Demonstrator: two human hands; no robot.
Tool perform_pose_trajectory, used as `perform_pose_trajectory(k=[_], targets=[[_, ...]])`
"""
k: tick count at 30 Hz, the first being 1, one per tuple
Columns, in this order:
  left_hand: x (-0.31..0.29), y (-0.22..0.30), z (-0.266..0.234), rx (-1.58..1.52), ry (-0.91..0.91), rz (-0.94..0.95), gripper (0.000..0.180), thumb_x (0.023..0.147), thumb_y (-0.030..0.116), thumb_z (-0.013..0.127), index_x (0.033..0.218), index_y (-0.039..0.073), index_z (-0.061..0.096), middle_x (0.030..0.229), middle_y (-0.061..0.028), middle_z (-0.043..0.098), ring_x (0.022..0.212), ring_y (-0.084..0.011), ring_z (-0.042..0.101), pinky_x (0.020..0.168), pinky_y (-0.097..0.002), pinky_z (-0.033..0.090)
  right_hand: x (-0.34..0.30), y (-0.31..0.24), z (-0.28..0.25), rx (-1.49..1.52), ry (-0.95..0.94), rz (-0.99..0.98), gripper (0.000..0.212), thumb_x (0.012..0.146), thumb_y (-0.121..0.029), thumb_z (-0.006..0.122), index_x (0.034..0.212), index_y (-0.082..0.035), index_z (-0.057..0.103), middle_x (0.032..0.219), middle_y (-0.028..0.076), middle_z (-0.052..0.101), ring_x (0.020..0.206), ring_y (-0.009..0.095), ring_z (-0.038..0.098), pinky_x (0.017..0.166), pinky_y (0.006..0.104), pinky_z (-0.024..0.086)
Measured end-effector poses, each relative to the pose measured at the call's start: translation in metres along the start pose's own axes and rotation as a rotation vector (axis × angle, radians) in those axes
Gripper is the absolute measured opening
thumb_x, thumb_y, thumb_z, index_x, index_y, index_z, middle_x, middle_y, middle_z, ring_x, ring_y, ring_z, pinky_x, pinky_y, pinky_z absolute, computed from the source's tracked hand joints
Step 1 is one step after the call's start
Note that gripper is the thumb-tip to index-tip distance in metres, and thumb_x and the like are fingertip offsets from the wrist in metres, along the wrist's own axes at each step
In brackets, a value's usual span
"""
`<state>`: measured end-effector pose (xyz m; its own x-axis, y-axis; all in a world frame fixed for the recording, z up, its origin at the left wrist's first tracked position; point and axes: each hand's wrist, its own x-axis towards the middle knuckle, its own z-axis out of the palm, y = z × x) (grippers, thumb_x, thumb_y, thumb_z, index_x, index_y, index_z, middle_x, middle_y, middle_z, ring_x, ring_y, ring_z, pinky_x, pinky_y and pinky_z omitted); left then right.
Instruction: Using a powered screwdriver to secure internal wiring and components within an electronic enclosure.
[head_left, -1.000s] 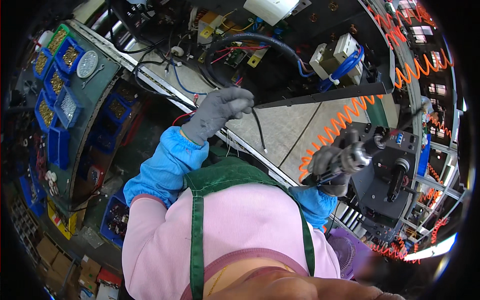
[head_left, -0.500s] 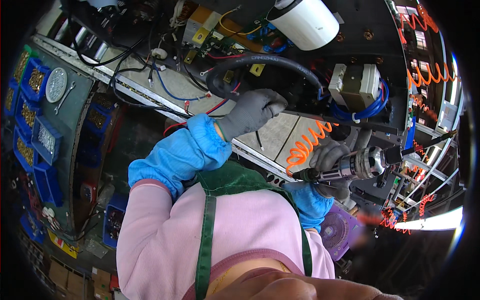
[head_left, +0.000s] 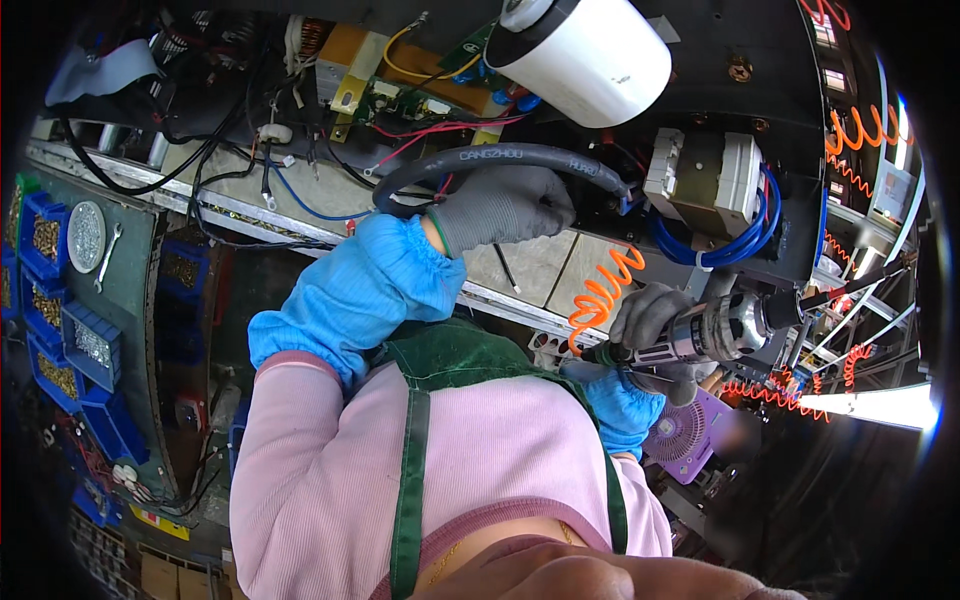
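My left hand [head_left: 505, 212], in a grey knitted glove with a blue sleeve cover, is closed just under a thick black cable [head_left: 500, 156] that arches over it. Whatever its curled fingers hold is hidden. My right hand [head_left: 640, 318], also gloved in grey, grips a silver-and-black air screwdriver [head_left: 705, 332] with a long dark bit pointing up to the right. An orange coiled hose [head_left: 597, 298] hangs beside the tool's rear end. Right of the cable sits a transformer [head_left: 705, 180] with a bundle of blue wires [head_left: 722, 250]. A large white cylinder [head_left: 590, 65] stands beyond the cable.
Loose wires with ring ends, such as a blue wire [head_left: 305, 200], hang across the metal frame edge [head_left: 270, 222]. On the left, a green bench [head_left: 130, 300] carries blue bins [head_left: 90, 345] of small fasteners, a round dish [head_left: 87, 237] and a wrench [head_left: 108, 257]. A purple fan [head_left: 682, 435] stands at the right.
The whole view has shifted. My left hand has moved farther in beneath the black cable, fingers still curled. My right hand keeps its hold on the air screwdriver at nearly the same angle.
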<state>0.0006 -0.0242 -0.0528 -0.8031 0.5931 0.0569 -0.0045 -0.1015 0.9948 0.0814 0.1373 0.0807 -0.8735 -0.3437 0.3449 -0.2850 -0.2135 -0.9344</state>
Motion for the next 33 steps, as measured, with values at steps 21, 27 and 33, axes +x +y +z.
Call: perform_pose_trajectory(k=[21,27,33], targets=[[-0.011,0.018,0.020,0.533,0.325,0.049,0.017,0.072,0.025,0.065,0.080,0.010,0.070,0.076,-0.0091,0.066,0.072,-0.0251,0.063,0.067,-0.0350,0.050,0.001,0.010,-0.044,0.107,-0.369,0.065,0.063,0.061,-0.058,0.078,0.092,-0.007,0.057,0.065,0.005,0.057,0.055,0.015,0.056,0.053,0.0291,0.055],[-0.010,0.014,0.019,0.298,0.331,0.061,0.016,0.071,0.024,0.065,0.080,0.012,0.070,0.077,-0.0090,0.066,0.073,-0.0259,0.063,0.066,-0.0359,0.050,-0.003,-0.002,-0.024,0.121,-0.054,0.206,0.042,0.079,-0.039,0.061,0.063,0.001,0.057,0.060,0.013,0.056,0.053,0.026,0.056,0.050,0.0366,0.053],[-0.014,0.020,0.018,0.443,0.328,0.118,0.019,0.074,0.026,0.060,0.082,0.011,0.069,0.077,-0.0101,0.066,0.075,-0.0282,0.062,0.069,-0.0387,0.050,-0.007,-0.001,-0.020,0.198,0.041,0.227,0.043,0.080,-0.039,0.059,0.061,0.000,0.055,0.058,0.014,0.055,0.051,0.026,0.055,0.050,0.0378,0.053]])
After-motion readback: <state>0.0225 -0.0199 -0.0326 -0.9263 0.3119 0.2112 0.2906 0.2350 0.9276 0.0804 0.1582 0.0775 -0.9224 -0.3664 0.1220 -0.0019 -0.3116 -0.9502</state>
